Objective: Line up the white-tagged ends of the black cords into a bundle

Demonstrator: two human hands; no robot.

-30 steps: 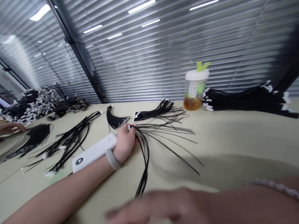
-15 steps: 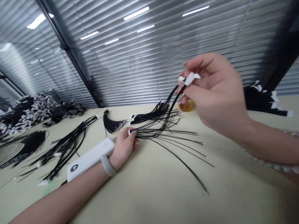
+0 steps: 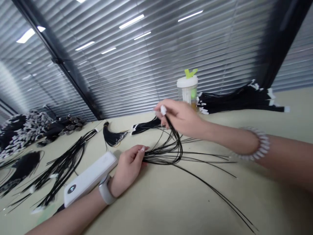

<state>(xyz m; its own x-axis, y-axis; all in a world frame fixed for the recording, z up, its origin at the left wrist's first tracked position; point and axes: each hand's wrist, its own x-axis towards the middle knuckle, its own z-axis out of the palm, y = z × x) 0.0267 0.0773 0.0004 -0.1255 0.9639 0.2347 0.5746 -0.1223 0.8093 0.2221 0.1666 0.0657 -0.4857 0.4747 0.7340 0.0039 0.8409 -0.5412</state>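
My left hand rests on the beige table, pinching the gathered ends of a loose bunch of thin black wires. Its strands fan out to the right across the tabletop. My right hand is raised above the bunch, its fingertips pinching a white-tagged end of several strands that rise from it. A white power bank lies against my left wrist, which wears a pale band.
Further wire bundles with white tips lie on the left, with heaped bundles behind them. A tight tassel and a black bundle lie along the back, beside a lidded bottle. Slatted blinds line the far wall.
My right hand has moved left and down from upper right, to above the bunch, holding the tagged strands. My left hand still pinches the bunch, and the view has swung slightly.
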